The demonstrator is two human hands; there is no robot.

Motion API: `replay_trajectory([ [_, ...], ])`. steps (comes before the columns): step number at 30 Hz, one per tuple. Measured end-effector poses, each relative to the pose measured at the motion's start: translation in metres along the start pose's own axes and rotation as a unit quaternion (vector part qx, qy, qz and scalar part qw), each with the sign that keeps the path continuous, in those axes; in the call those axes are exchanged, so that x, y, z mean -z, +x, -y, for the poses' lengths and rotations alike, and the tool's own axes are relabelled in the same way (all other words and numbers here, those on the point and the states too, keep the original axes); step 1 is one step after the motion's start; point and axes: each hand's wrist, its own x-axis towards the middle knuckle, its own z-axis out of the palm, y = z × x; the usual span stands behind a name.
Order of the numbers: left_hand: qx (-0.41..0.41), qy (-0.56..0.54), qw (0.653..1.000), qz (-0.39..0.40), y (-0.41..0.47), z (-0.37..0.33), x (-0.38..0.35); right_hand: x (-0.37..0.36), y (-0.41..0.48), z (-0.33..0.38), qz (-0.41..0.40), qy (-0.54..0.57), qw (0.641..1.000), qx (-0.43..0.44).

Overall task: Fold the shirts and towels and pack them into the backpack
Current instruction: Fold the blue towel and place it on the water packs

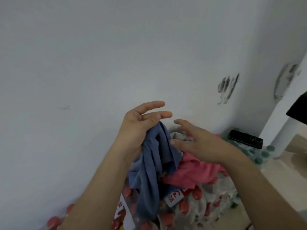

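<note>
Forearms in from the bottom edge, both bare. Left hand (137,128) palm up, grips a bunched blue cloth (149,171) against the palm, top two fingers sticking out straight. Cloth hangs down from it, creased, not folded. Right hand (201,143) just beside it, fingers spread wide, holding nothing, over the pile. Pink cloth (194,171) and grey cloth (178,136) lie crumpled on wrapped red-cap bottles (196,195). Phone (245,138) on green-cap bottles (264,153) at right, by the scuffed wall (99,63).
</note>
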Motion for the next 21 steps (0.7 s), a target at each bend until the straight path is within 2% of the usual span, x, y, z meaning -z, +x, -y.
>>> replay_trajectory([
  [2,-0.009,-0.010,1.000,0.027,-0.002,-0.002,-0.004,-0.013,0.007,0.012,0.046,0.176,0.983,0.033],
  [5,-0.031,-0.011,0.999,0.026,-0.004,-0.009,-0.001,-0.016,0.011,0.020,-0.001,0.261,0.965,0.018],
  [9,0.011,0.057,0.998,0.010,-0.012,-0.010,0.015,0.004,0.018,0.027,-0.041,0.439,0.897,0.008],
  [12,0.056,0.150,0.986,0.044,-0.023,-0.008,0.024,0.014,0.026,0.044,-0.049,0.451,0.891,0.029],
  [14,0.053,0.122,0.989,0.071,-0.033,-0.010,0.031,0.020,0.030,0.058,-0.061,0.460,0.885,0.028],
  [16,0.042,0.103,0.991,0.076,-0.045,-0.015,0.041,0.027,0.035,0.066,-0.074,0.508,0.858,0.005],
  [18,0.037,0.123,0.989,0.071,-0.059,-0.019,0.053,0.032,0.040,0.069,-0.070,0.544,0.836,-0.005],
  [21,0.058,0.167,0.981,0.076,-0.082,-0.025,0.068,0.027,0.052,0.073,-0.077,0.550,0.832,-0.004],
])
